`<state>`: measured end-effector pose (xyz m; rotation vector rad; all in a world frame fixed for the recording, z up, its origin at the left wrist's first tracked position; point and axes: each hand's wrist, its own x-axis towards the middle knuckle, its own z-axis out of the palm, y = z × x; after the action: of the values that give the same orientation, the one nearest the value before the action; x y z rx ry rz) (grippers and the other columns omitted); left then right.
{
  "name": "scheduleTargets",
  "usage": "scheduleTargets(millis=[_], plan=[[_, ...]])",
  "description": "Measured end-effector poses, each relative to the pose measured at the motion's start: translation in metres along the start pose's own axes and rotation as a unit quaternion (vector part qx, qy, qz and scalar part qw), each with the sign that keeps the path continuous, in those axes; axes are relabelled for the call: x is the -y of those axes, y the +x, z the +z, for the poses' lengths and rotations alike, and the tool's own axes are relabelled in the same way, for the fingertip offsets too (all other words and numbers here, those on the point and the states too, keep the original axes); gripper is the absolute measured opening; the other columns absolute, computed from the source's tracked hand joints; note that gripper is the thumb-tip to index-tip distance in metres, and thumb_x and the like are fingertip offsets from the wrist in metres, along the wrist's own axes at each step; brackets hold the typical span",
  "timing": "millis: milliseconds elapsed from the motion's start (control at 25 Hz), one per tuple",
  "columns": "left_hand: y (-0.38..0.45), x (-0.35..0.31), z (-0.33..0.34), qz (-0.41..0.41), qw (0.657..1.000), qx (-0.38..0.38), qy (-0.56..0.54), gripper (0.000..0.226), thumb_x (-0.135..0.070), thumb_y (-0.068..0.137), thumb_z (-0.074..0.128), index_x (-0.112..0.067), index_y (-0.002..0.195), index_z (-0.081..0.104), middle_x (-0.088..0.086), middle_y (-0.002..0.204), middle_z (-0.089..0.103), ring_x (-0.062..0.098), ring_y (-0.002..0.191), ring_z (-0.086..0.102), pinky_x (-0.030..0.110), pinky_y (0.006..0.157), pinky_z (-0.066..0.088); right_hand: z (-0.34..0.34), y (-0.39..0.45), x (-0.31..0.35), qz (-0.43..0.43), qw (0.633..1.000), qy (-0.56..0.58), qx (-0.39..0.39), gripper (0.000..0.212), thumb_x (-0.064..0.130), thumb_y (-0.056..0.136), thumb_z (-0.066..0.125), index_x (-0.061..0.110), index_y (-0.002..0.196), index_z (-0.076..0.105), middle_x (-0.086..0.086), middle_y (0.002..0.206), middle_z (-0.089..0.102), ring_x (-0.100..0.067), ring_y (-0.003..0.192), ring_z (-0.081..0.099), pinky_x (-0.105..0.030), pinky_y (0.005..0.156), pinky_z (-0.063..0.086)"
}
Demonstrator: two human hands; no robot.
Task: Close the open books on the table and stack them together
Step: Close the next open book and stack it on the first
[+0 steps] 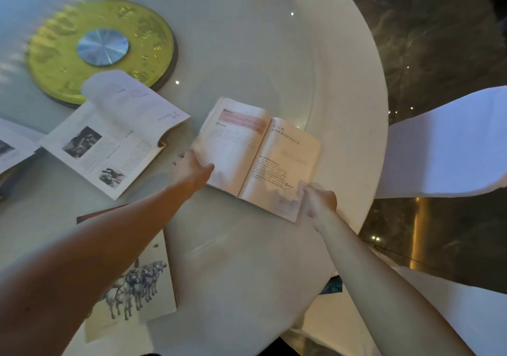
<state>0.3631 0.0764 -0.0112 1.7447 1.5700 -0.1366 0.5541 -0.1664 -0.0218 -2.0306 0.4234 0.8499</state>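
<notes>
On the round table (274,53), a picture book (109,147) is seen lying open at the left, well apart from the hands. The open book (258,158) in the middle is flanked: its left page edge is gripped by the left hand (192,170), its right corner pinched by the right hand (319,199). Its spine is angled away, between both.

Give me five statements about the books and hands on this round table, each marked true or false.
1. Both hands touch the middle open book. True.
2. The horse-cover book lies open. False: it is closed.
3. The left hand is at that open book's left edge. True.
4. The right hand rests on the gold disc. False: it is at the book's near right corner.
5. The photo-page book is closed. False: open, a page curling.
</notes>
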Motion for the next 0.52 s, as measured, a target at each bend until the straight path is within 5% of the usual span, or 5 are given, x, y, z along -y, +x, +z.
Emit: scheduleTargets(millis=[120, 240, 320, 440, 520], plan=[[-0.004, -0.005, 0.003, -0.041, 0.989, -0.040, 0.139, 0.090, -0.056, 0.072, 0.074, -0.010, 0.141, 0.038, 0.023, 0.138, 0.042, 0.041, 0.129, 0.042, 0.053, 0.106, 0.040, 0.011, 0.004, 0.003, 0.039, 0.999, -0.003, -0.012, 0.035, 0.030, 0.069, 0.077, 0.014, 0.099, 0.071, -0.022, 0.116, 0.068, -0.038, 0.107, 0.069, -0.036, 0.061, 0.060], [-0.002, -0.006, -0.001, -0.062, 0.990, -0.036, 0.126, 0.100, -0.058, 0.067, 0.080, -0.006, 0.142, 0.038, 0.024, 0.139, 0.044, 0.040, 0.131, 0.043, 0.049, 0.107, 0.040, 0.017, 0.011, 0.002, 0.039, 0.999, -0.026, -0.023, 0.026, 0.035, 0.060, 0.080, 0.022, 0.076, 0.064, -0.018, 0.109, 0.073, -0.035, 0.108, 0.068, -0.045, 0.082, 0.064], [0.004, 0.001, -0.005, -0.080, 0.995, -0.010, 0.054, 0.098, -0.054, 0.057, 0.084, -0.007, 0.136, 0.049, 0.018, 0.134, 0.055, 0.035, 0.124, 0.053, 0.045, 0.098, 0.050, 0.020, 0.010, 0.005, 0.042, 0.999, 0.006, -0.011, 0.026, 0.032, 0.062, 0.084, 0.021, 0.082, 0.070, -0.009, 0.102, 0.078, -0.029, 0.095, 0.074, -0.043, 0.086, 0.064], [0.004, 0.004, -0.014, -0.067, 0.993, 0.024, -0.089, 0.046, -0.029, 0.070, 0.077, -0.008, 0.110, 0.069, 0.009, 0.098, 0.070, 0.020, 0.080, 0.063, 0.029, 0.057, 0.048, 0.024, 0.011, 0.008, 0.042, 0.999, 0.011, 0.013, 0.045, 0.031, 0.059, 0.087, 0.021, 0.102, 0.079, -0.004, 0.101, 0.081, -0.026, 0.089, 0.076, -0.039, 0.080, 0.065], [-0.001, 0.003, -0.017, -0.065, 0.986, 0.029, -0.148, 0.024, -0.015, 0.081, 0.071, -0.004, 0.102, 0.070, 0.007, 0.085, 0.067, 0.018, 0.070, 0.060, 0.026, 0.052, 0.042, 0.024, 0.007, 0.011, 0.055, 0.996, 0.050, 0.043, 0.035, 0.019, 0.071, 0.086, 0.016, 0.105, 0.080, -0.007, 0.101, 0.079, -0.026, 0.088, 0.075, -0.034, 0.066, 0.065]])
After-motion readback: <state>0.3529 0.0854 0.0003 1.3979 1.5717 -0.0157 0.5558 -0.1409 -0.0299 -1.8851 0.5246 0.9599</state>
